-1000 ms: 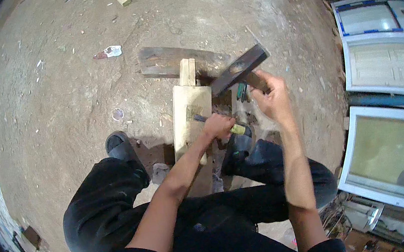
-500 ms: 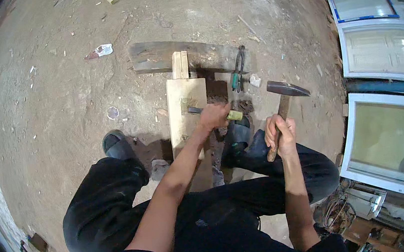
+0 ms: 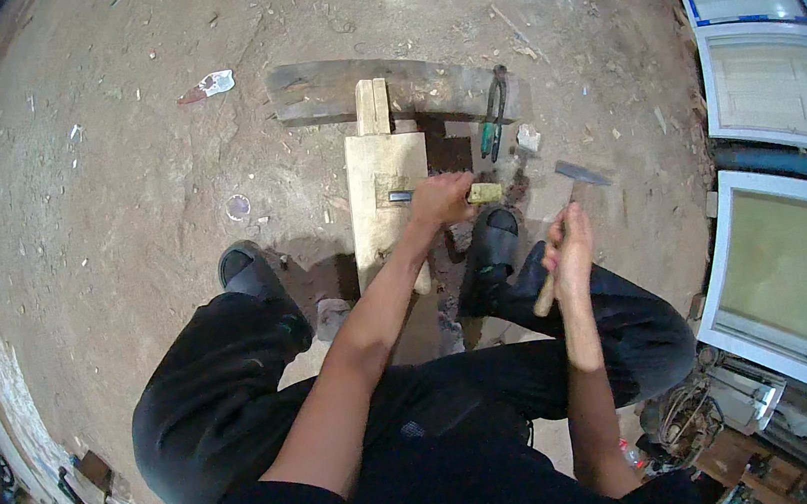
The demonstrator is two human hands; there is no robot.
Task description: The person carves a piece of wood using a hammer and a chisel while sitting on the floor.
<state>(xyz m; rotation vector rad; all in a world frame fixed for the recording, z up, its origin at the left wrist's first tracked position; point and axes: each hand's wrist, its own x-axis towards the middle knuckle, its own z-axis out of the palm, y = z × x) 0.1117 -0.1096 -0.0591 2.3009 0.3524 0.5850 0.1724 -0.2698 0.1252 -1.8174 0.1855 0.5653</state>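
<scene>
My left hand (image 3: pixel 443 201) is closed around a chisel (image 3: pixel 486 192) with a yellowish handle. Its metal blade lies across a pale wooden beam (image 3: pixel 385 160), with the tip at a shallow recess cut in the upper face. Off to the right, my right hand (image 3: pixel 569 244) grips the wooden handle of a hammer (image 3: pixel 582 174), whose dark head is raised and slightly blurred, apart from the chisel. The beam lies between my feet, and its narrower far end rests on a dark weathered plank (image 3: pixel 314 95).
Pincers (image 3: pixel 493 120) with green on the handles lie against the plank's right part, near a small whitish chunk (image 3: pixel 529 139). White-framed window panels (image 3: pixel 789 270) stand along the right side. Wood chips and scraps litter the dirt floor (image 3: pixel 146 203).
The view has shifted a little. The hammer's head has turned and blurs with motion in my right hand. My left hand holds the chisel lying more level across the beam.
</scene>
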